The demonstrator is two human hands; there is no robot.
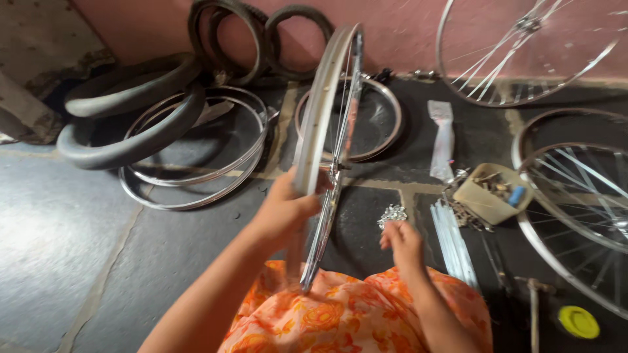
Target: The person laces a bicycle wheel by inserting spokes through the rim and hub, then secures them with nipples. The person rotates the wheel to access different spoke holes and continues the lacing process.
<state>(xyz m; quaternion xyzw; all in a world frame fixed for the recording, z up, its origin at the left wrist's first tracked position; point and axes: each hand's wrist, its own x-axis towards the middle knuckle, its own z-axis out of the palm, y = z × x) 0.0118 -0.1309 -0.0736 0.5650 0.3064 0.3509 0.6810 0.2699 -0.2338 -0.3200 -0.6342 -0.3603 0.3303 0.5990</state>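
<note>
Chrome bicycle rim [325, 108] stands upright on the lap, left hand [284, 209] clasped around it, few spokes fitted; right hand [400, 240] pinches small nipples [392, 214] from the floor; loose spokes [451, 242] remain.

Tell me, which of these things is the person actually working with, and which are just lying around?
In use:
left hand gripping the upright wheel rim
right hand at the pile of small metal bits
bundle of spokes

Lying about:
tyres
bare rims
spoked wheels
yellow lid
</note>
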